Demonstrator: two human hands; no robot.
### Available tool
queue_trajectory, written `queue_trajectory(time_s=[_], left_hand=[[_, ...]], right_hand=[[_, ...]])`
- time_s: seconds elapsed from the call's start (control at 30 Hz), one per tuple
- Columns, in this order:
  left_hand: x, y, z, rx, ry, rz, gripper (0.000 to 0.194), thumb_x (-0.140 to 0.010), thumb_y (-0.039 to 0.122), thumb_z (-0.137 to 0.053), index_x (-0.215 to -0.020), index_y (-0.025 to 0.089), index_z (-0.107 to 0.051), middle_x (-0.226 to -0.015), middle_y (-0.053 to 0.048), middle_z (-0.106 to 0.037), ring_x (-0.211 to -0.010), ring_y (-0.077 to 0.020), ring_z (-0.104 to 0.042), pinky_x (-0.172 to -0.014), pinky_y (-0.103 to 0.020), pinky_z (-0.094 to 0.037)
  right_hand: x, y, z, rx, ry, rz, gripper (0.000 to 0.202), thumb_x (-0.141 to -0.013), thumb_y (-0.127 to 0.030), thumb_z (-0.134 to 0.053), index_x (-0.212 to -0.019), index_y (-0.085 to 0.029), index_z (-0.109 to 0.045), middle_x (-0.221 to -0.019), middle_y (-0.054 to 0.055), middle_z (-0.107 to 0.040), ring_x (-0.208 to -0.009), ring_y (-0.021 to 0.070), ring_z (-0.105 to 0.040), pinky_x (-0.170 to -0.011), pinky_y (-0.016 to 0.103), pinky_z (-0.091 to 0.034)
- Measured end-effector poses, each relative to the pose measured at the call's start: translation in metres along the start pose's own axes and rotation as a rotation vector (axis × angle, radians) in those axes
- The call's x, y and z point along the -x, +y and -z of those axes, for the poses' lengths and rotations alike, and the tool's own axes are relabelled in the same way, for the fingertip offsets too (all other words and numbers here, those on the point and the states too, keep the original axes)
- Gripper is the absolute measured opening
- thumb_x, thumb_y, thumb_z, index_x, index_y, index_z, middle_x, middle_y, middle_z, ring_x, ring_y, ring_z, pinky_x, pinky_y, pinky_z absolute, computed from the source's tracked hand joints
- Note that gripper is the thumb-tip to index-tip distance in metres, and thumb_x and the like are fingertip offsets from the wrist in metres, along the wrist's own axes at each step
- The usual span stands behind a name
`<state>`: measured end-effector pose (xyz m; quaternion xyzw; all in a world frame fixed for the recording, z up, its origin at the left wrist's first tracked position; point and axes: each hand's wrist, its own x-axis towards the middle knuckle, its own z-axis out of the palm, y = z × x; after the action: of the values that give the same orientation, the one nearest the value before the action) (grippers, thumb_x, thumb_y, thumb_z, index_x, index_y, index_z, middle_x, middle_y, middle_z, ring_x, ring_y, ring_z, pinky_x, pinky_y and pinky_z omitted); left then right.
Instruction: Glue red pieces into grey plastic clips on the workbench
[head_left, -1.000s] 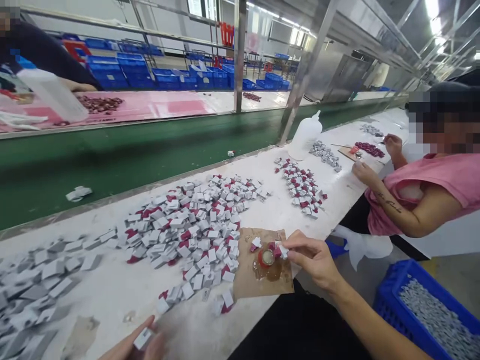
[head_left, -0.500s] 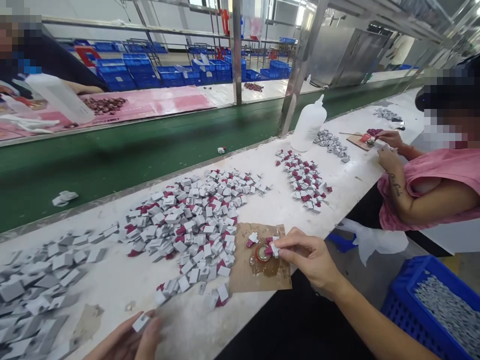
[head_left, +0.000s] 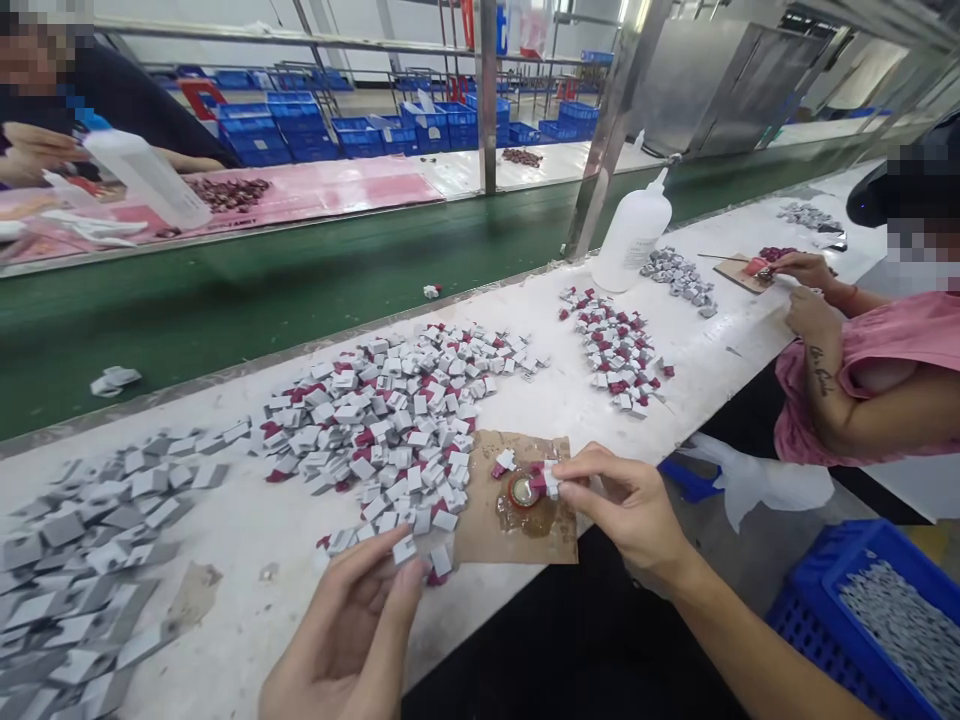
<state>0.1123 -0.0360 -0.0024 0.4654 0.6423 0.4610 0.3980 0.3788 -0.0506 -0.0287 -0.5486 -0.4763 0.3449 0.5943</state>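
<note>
Block (head_left: pixel 403 549), small and pale grey, sits pinched between the thumb and forefinger of the left hand (head_left: pixel 341 625), its fingertips drawn together on it and the palm hollow behind. Right hand (head_left: pixel 626 505) has a narrow grip too: thumb and forefinger hold a maroon-and-white piece (head_left: pixel 549 479) by its white end, with the maroon end pointing left, away from the fingers. That maroon end is at the near edge of a round cap (head_left: pixel 524 490) with a red rim; whether the two touch cannot be told.

Just left of the right-hand grip, under the cap, lies a square of cardboard (head_left: pixel 472 540) with a shiny wet patch (head_left: pixel 551 515) around the cap. A loose piece (head_left: pixel 504 462), also maroon and white, rests on the cardboard just beyond the cap.

Beyond the left-hand grip spreads a large heap (head_left: pixel 382 400) of grey and maroon parts on the white table (head_left: pixel 236 525). Further left of that grip are many grey blocks (head_left: pixel 90 560). Beyond the right hand lie a smaller maroon-and-white pile (head_left: pixel 619 350) and, farther off, a white bottle (head_left: pixel 634 240) standing upright. Well to the right of the right-hand grip, below the tabletop, is a blue basket (head_left: pixel 806 595) of small grey parts.
</note>
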Motion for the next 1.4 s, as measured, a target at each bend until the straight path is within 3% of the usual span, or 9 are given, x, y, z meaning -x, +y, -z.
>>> queue_trajectory(time_s=[0.13, 0.33, 0.47, 0.73, 1.03, 1.2, 1.3, 1.4], left_hand=[[-0.009, 0.017, -0.02, 0.098, -0.233, -0.005, 0.05, -0.087, 0.065, -0.096, -0.113, 0.024, -0.087, -0.095, -0.008, -0.087, -0.084, -0.0276, -0.086, -0.079, -0.034, -0.076], [-0.018, 0.042, -0.064, 0.296, -0.488, -0.035, 0.037, -0.096, 0.056, -0.091, -0.114, 0.025, -0.084, -0.104, -0.009, -0.089, -0.095, -0.0274, -0.089, -0.087, -0.034, -0.076], [-0.016, 0.047, -0.077, 0.384, -0.548, -0.028, 0.034, -0.098, 0.052, -0.09, -0.113, 0.023, -0.085, -0.111, -0.01, -0.089, -0.099, -0.0261, -0.088, -0.09, -0.033, -0.075], [-0.014, 0.049, -0.081, 0.389, -0.571, -0.033, 0.024, -0.098, 0.044, -0.091, -0.112, 0.024, -0.087, -0.11, -0.008, -0.089, -0.102, -0.0241, -0.088, -0.092, -0.028, -0.074], [-0.01, 0.043, -0.075, 0.301, -0.545, -0.098, 0.02, -0.102, 0.042, -0.087, -0.114, 0.027, -0.089, -0.111, -0.008, -0.087, -0.099, -0.025, -0.088, -0.086, -0.029, -0.075], [-0.018, 0.052, -0.06, 0.251, -0.478, -0.18, 0.017, -0.101, 0.041, -0.086, -0.109, 0.026, -0.088, -0.112, -0.009, -0.086, -0.101, -0.0263, -0.087, -0.09, -0.032, -0.075], [-0.042, 0.063, -0.04, 0.193, -0.477, -0.187, 0.026, -0.097, 0.044, -0.09, -0.116, 0.027, -0.087, -0.105, -0.007, -0.085, -0.087, -0.0241, -0.085, -0.081, -0.032, -0.073], [-0.083, 0.073, -0.016, 0.026, -0.382, -0.236, 0.035, -0.092, 0.049, -0.091, -0.116, 0.024, -0.086, -0.104, -0.009, -0.085, -0.086, -0.0251, -0.084, -0.078, -0.034, -0.071]], right_hand=[[-0.006, -0.017, -0.004, -0.201, 0.057, -0.163, 0.031, -0.095, -0.054, -0.098, -0.116, -0.031, -0.096, -0.107, 0.008, -0.092, -0.089, 0.0255, -0.087, -0.084, 0.039, -0.074], [-0.019, -0.039, -0.011, -0.436, -0.063, -0.292, 0.034, -0.09, -0.055, -0.103, -0.111, -0.029, -0.095, -0.101, 0.006, -0.092, -0.095, 0.0286, -0.09, -0.105, 0.054, -0.075], [-0.02, -0.039, -0.01, -0.441, -0.048, -0.307, 0.038, -0.087, -0.056, -0.105, -0.111, -0.027, -0.095, -0.104, 0.008, -0.093, -0.099, 0.0305, -0.091, -0.106, 0.055, -0.075], [-0.02, -0.037, -0.004, -0.334, -0.052, -0.263, 0.04, -0.091, -0.06, -0.101, -0.112, -0.027, -0.096, -0.107, 0.01, -0.093, -0.1, 0.0295, -0.09, -0.095, 0.044, -0.077], [-0.024, -0.048, 0.0, -0.194, -0.208, -0.184, 0.021, -0.101, -0.045, -0.093, -0.112, -0.028, -0.097, -0.112, 0.008, -0.092, -0.105, 0.0276, -0.09, -0.091, 0.036, -0.076], [-0.039, -0.06, -0.008, -0.169, -0.342, -0.15, 0.018, -0.103, -0.04, -0.089, -0.112, -0.026, -0.097, -0.1, 0.007, -0.089, -0.09, 0.0226, -0.087, -0.08, 0.031, -0.073], [-0.066, -0.063, -0.023, -0.145, -0.497, -0.137, 0.023, -0.105, -0.042, -0.086, -0.12, -0.027, -0.096, -0.1, 0.006, -0.09, -0.085, 0.0227, -0.085, -0.072, 0.031, -0.07], [-0.122, -0.058, -0.052, 0.087, -0.585, 0.002, 0.027, -0.108, -0.044, -0.083, -0.125, -0.026, -0.094, -0.105, 0.006, -0.091, -0.085, 0.0224, -0.083, -0.073, 0.033, -0.069]])
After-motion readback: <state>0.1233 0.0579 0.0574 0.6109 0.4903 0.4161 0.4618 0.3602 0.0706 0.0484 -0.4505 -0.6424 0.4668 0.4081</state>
